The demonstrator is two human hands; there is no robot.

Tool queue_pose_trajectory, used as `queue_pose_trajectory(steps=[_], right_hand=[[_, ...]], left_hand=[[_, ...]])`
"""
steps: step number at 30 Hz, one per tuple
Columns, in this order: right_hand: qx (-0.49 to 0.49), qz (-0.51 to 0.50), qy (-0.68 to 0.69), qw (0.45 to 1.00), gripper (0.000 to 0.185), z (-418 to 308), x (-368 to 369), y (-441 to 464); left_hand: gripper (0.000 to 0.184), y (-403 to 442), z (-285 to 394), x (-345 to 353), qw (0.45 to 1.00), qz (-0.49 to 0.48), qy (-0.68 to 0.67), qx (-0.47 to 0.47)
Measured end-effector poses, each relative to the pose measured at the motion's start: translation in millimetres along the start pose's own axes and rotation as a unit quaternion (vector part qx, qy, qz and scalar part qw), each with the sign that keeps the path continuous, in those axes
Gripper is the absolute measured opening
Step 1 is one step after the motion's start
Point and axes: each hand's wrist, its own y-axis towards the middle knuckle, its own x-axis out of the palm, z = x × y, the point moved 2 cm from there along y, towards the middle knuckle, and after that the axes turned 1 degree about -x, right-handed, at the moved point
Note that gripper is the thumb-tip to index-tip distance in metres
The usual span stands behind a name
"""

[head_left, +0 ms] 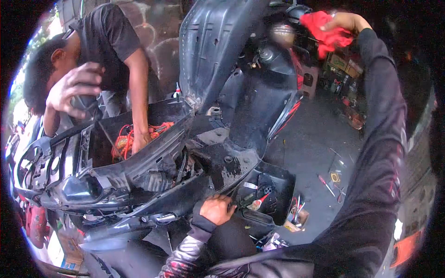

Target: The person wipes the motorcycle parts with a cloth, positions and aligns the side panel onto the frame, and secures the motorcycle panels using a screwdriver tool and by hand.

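Observation:
My right hand point(345, 23) is stretched out at the upper right, closed on a bunched red cloth point(320, 30) beside the front of a black scooter. At the lower middle my left hand point(217, 209) has its fingers curled at the edge of the scooter's lower side panel point(185, 194). The raised seat point(211, 51) stands upright above the open body. A co-worker leans in from the left, one hand point(140, 140) down in the underseat compartment by red-orange cords point(123, 141). That person's other hand point(76, 90) is raised around something dark.
Below the footboard sits a black tray point(285, 185) holding a red-tipped tube point(259, 202) and small parts. Next to it is a small box point(299, 220) of tools. A screwdriver point(326, 184) and pliers point(340, 193) lie on the floor. Boxes point(345, 65) stand farther back.

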Motion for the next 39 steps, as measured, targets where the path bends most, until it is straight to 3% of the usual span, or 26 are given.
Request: queue_pose_trajectory(steps=[3,6,7,8,10,11,13,14,16,17,18,19,23,26,28,29,30,32,33,36,37,38,39], right_hand=[[-0.043,0.006,-0.053,0.998,0.041,-22.2,-0.2,-9.3],[-0.001,0.197,-0.248,0.949,0.037,-45.3,24.8,-38.8],[0.051,0.179,-0.291,0.938,0.018,-104.8,10.7,-94.4],[0.046,0.216,-0.293,0.93,0.029,-116.0,14.7,-107.6],[-0.052,0.334,-0.154,0.928,0.032,-119.4,27.4,-120.2],[-0.053,0.336,-0.154,0.928,0.032,-106.4,39.5,-111.9],[-0.053,0.416,-0.419,0.806,0.037,-84.1,54.2,-84.2],[0.039,0.292,-0.45,0.843,0.035,-101.6,51.5,-81.3],[0.014,0.267,-0.278,0.923,0.028,-119.6,20.9,-83.0],[0.007,0.198,-0.152,0.968,0.027,-104.7,-0.5,-53.2],[-0.079,0.245,-0.205,0.944,0.035,-59.4,-10.5,4.3],[-0.082,0.245,-0.201,0.945,0.035,-60.3,-6.4,9.4],[-0.031,0.08,0.051,0.995,0.056,-63.1,-0.6,32.1],[-0.016,0.164,0.119,0.979,0.06,-67.4,25.7,45.2],[-0.125,0.015,0.24,0.963,0.049,-65.4,18.1,37.1],[0.067,0.018,-0.018,0.997,0.061,-128.5,-10.7,-31.2],[0.072,0.012,-0.021,0.997,0.061,-138.5,-9.4,-52.8],[-0.14,0.064,0.054,0.987,0.061,-148.6,-8.8,-77.7],[-0.221,0.116,-0.011,0.968,0.055,-117.8,1.0,-30.6],[-0.16,0.089,-0.05,0.982,0.054,-113.2,6.6,-37.1],[-0.172,0.157,-0.089,0.968,0.051,-118.1,9.7,-36.8],[-0.168,0.18,-0.214,0.945,0.037,-93.5,23.4,-18.9],[-0.101,0.195,-0.257,0.941,0.03,-104.5,26.4,-30.1]], left_hand=[[0.032,1.1,1.9,-4.7,1.0,-0.015,0.0,-0.017],[0.032,5.2,3.0,-2.7,0.999,-0.044,-0.019,-0.02],[0.032,4.4,2.5,-3.1,0.999,-0.031,-0.009,-0.01],[0.032,2.8,1.5,-4.4,1.0,-0.018,0.003,-0.001],[0.031,-1.4,-0.7,-4.1,1.0,-0.001,0.003,0.004],[0.031,-3.4,-2.5,-2.8,1.0,0.001,-0.009,0.001],[0.031,-4.9,-0.3,-4.0,1.0,0.014,-0.02,-0.003],[0.031,-8.4,0.7,-8.5,1.0,0.017,-0.013,-0.002],[0.03,-3.5,1.8,-7.2,1.0,0.03,-0.008,-0.001],[0.033,-5.1,0.7,-4.6,1.0,0.014,-0.002,0.002],[0.035,-6.5,-0.9,-2.8,1.0,-0.003,0.006,0.005],[0.03,-7.1,-1.7,-2.6,1.0,0.014,-0.006,0.012],[0.031,-2.7,0.2,-6.0,1.0,0.004,-0.003,0.001],[0.03,-2.1,-0.6,-4.9,1.0,0.007,0.002,0.004],[0.03,-2.9,1.3,-4.4,1.0,0.0,-0.012,-0.004],[0.029,-0.7,0.4,-5.2,1.0,0.003,-0.016,-0.007],[0.029,0.6,0.4,-3.8,1.0,-0.003,-0.021,-0.004],[0.029,2.0,1.8,-1.1,1.0,-0.022,-0.014,0.009],[0.028,3.6,6.8,-5.1,1.0,-0.019,0.0,0.013],[0.028,3.3,11.0,-5.3,1.0,-0.003,0.005,0.015],[0.028,3.0,11.4,-6.6,1.0,-0.002,0.006,0.016],[0.028,2.7,12.4,-7.7,1.0,0.001,0.008,0.017],[0.028,1.7,13.4,-8.8,1.0,0.003,0.01,0.02]])
